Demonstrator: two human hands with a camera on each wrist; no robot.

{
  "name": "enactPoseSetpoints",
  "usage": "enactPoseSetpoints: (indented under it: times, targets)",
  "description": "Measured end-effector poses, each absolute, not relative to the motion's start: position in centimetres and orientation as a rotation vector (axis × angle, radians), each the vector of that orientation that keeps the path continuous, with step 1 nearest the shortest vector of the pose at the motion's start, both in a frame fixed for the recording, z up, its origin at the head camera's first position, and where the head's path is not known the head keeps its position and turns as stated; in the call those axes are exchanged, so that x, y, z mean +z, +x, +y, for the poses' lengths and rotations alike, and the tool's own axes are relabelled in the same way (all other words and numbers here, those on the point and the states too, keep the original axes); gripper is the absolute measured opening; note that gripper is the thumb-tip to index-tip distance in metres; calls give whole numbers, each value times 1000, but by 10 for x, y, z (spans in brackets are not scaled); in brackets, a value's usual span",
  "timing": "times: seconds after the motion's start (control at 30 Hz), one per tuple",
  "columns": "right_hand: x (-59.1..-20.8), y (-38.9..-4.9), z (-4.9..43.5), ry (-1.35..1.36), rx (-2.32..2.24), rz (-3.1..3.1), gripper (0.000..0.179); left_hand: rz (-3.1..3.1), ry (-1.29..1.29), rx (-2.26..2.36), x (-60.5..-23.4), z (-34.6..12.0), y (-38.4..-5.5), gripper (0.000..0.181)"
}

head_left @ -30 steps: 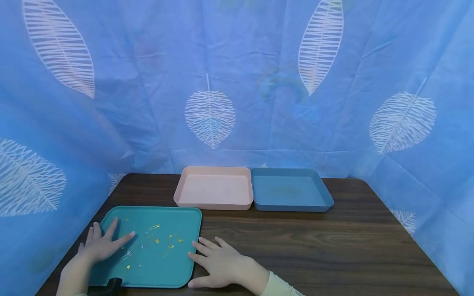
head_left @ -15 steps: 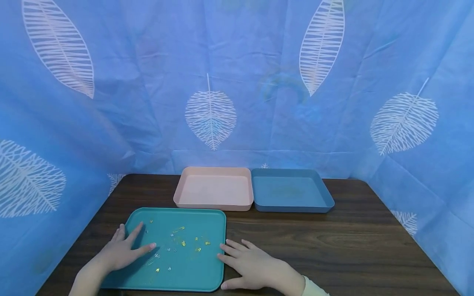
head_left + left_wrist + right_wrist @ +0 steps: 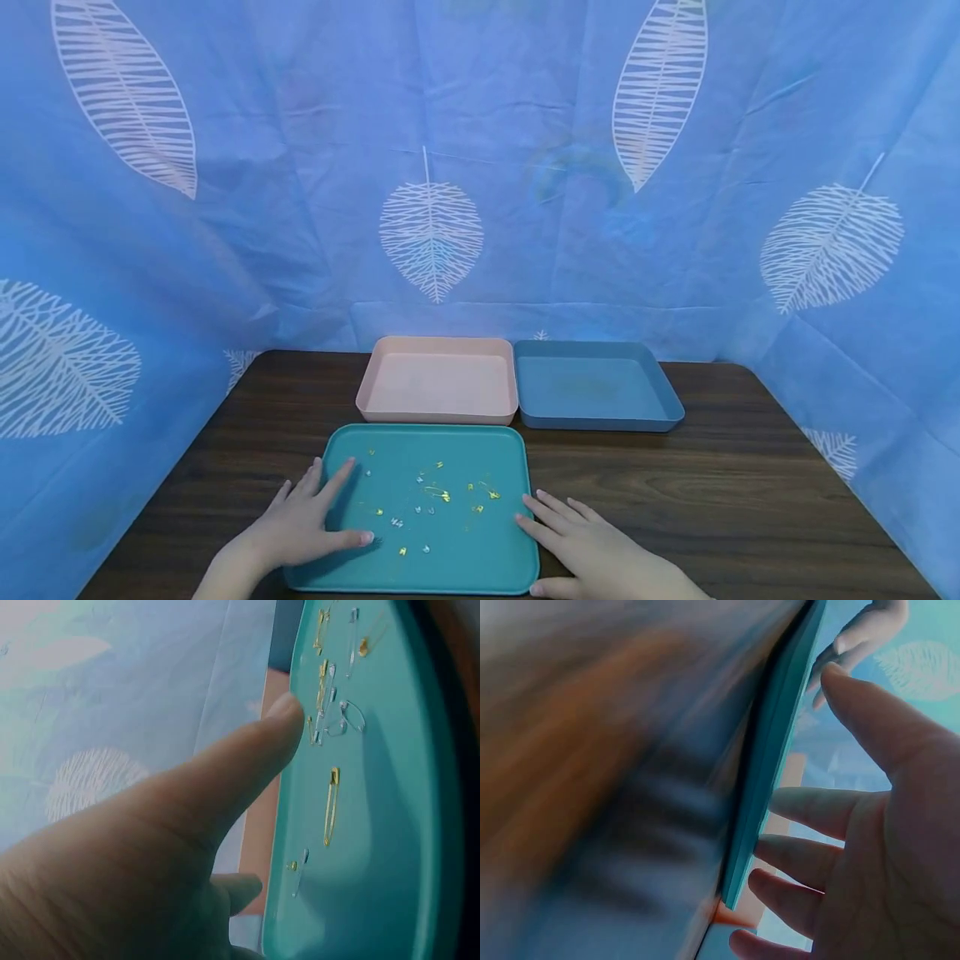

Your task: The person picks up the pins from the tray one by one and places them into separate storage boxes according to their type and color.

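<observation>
Teal tray (image 3: 483, 562): smooth plas. Pins (image 3: 334, 777): shiny met. Tabletop (image 3: 675, 500): wd-grain. Backdrop (image 3: 525, 108): creased cloth.

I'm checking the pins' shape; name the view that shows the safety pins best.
The left wrist view: there the safety pins look largest, with clasps and wires distinct on several. The head view shows them small, scattered on the teal tray; the right wrist view shows the tray's edge but no pins.

There are three trays (image 3: 480, 562) (image 3: 438, 383) (image 3: 600, 387), two hands (image 3: 298, 523) (image 3: 592, 542) and a dozen-plus safety pins (image 3: 446, 497).
</observation>
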State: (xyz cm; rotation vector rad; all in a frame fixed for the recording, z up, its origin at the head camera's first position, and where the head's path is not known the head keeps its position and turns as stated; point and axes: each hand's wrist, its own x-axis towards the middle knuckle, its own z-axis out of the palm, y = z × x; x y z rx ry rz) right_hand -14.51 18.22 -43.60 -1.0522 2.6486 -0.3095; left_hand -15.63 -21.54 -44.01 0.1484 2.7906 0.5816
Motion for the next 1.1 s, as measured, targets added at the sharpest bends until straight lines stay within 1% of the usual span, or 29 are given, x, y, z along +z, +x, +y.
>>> enactPoseSetpoints:
  times: [0.27, 0.4, 0.6, 0.93, 1.1]
  targets:
    - [-445, -143, 214, -1107, -306, 2751, 79, 2704, 376, 768, -441, -205, -153, 119]
    - [-446, -143, 225, -1059, -332, 2747, 82, 2685, 473, 769, -442, -201, -153, 122]
    - [-447, -146, 237, -990, -397, 2722, 88, 2687, 547, 789, -445, -192, -151, 126]
    - [-440, -153, 260, -940, -462, 2693, 101, 2844, 665, 526, -457, -170, -156, 127]
    - [-442, -156, 272, -972, -479, 2706, 101, 2835, 694, 437, -455, -158, -157, 125]
